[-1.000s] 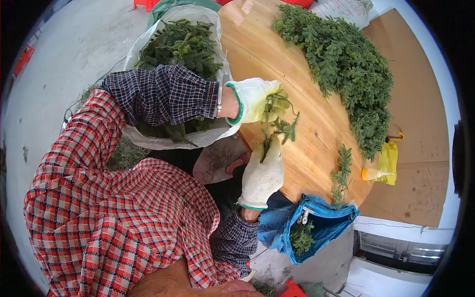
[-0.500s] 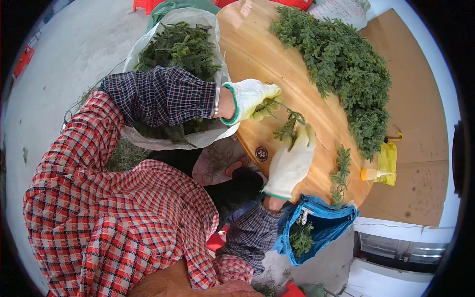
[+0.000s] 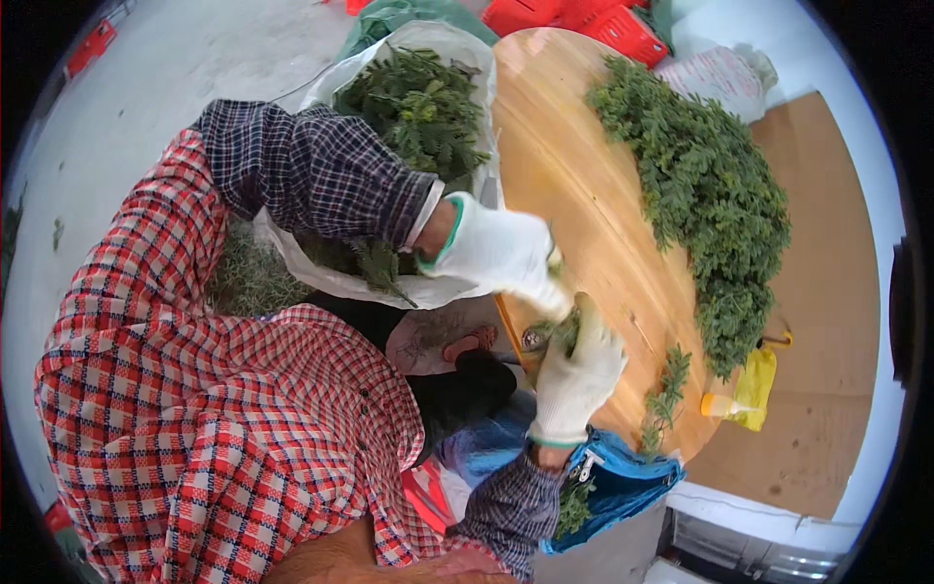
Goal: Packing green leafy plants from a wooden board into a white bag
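My right hand (image 3: 581,375), in a white knit glove, is closed round a green conifer-like sprig (image 3: 562,334) at the near edge of the wooden table. Just above it my left hand (image 3: 506,248), gloved the same way with a green cuff, points down toward the sprig. Its fingertips are smeared by motion, so I cannot tell whether they grip the stem. Left of the table, beneath my left forearm, a white sack (image 3: 489,127) is full of cut green branches (image 3: 418,102). Another sprig (image 3: 666,399) lies on the table to the right of my right hand.
A large heap of greenery (image 3: 710,204) covers the far right side of the round wooden table (image 3: 555,127). A blue bag (image 3: 613,496) with a clip hangs at the near edge. A glue-type bottle (image 3: 725,405) and yellow bag (image 3: 754,389) sit at the right. Red baskets (image 3: 613,29) stand behind.
My left hand has swung down and nearer to my right hand. The sprig, stretched between the hands before, is now gathered in my right hand. The view has shifted slightly.
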Tool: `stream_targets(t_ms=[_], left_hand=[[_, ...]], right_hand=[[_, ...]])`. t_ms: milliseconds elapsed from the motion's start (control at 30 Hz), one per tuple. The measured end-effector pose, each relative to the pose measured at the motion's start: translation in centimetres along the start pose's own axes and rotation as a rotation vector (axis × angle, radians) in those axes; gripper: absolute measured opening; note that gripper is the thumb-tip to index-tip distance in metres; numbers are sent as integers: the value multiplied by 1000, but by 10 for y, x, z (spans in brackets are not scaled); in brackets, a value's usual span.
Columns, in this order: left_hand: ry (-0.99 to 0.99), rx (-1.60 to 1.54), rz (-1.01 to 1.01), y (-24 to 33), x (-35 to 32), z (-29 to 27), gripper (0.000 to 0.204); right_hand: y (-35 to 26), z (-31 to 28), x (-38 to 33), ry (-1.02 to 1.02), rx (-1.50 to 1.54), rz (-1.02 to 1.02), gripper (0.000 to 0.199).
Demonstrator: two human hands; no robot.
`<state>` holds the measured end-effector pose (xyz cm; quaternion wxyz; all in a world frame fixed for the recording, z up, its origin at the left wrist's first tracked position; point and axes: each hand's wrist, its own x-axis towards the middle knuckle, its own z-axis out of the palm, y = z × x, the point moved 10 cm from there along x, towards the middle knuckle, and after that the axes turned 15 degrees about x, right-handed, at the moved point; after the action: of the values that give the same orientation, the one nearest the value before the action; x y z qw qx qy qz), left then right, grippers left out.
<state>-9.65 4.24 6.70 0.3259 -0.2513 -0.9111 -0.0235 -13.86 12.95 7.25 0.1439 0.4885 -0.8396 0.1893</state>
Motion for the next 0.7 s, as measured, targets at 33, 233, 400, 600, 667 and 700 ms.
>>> stream_targets(t_ms=[33, 233, 400, 600, 667, 700], left_hand=[[-224, -359, -157, -1, -12, 10, 17], [-599, -911, 100, 69, -49, 21, 17], [-594, -1509, -54, 97, -85, -7, 25], [-370, -895, -608, -20, -151, -106, 18], [-427, 159, -380, -44, -177, -142, 32], [-282, 178, -464, -50, -198, -165, 33]], right_hand=[[-4, 16, -2, -126, 11, 12, 34], [-66, 28, -39, -521, 319, -254, 16], [-97, 44, -89, -991, 569, -366, 7], [-34, 33, -84, -1003, 785, 6, 20], [-30, 1, -31, -524, 793, 13, 18], [-25, 8, -9, -456, 822, 173, 18]])
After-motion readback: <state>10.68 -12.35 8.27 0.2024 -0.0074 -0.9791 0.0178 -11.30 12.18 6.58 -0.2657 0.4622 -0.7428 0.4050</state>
